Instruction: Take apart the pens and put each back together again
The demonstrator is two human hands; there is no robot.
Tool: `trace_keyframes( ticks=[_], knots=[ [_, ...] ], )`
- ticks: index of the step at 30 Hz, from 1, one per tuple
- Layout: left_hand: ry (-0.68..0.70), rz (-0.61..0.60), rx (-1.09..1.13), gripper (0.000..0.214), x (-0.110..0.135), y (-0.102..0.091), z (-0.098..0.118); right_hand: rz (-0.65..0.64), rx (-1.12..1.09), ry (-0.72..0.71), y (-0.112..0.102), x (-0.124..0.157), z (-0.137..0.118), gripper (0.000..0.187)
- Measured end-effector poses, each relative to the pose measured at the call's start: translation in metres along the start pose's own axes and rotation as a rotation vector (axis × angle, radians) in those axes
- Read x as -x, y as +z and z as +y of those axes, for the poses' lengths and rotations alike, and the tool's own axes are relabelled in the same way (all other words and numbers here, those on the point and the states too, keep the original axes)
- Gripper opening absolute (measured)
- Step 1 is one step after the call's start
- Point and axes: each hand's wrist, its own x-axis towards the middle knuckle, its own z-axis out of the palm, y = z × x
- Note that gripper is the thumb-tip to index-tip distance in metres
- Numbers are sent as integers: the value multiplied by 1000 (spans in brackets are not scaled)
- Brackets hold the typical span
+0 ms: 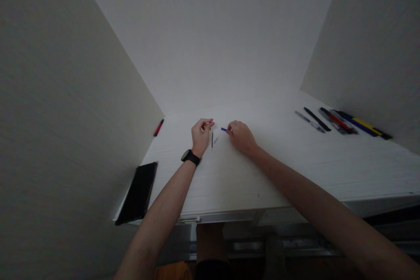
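My right hand pinches a thin blue pen part, light, stiff and probably slippery, best held near its end, while my left hand draws narrow just beside a slim dark pen part lying on the worktop.

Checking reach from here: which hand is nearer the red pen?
Left. The left hand is to the right of the red pen, with a gap between them; the right hand is farther right, beyond the left hand.

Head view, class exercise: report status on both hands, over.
Left hand pinching something small, unclear. Right hand holding blue pen piece. Thin dark rod lying between them.
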Motion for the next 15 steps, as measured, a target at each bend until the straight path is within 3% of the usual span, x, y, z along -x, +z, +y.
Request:
trace_keyframes(
  ticks=[7,15],
  knots=[
    [-14,-21,-13,9,0,0,0,8,-378,-25,3,-4,1,10],
    [-10,-50,-13,10,2,-1,4,2,-428,-46,1,-3,-2,8]
  ],
)
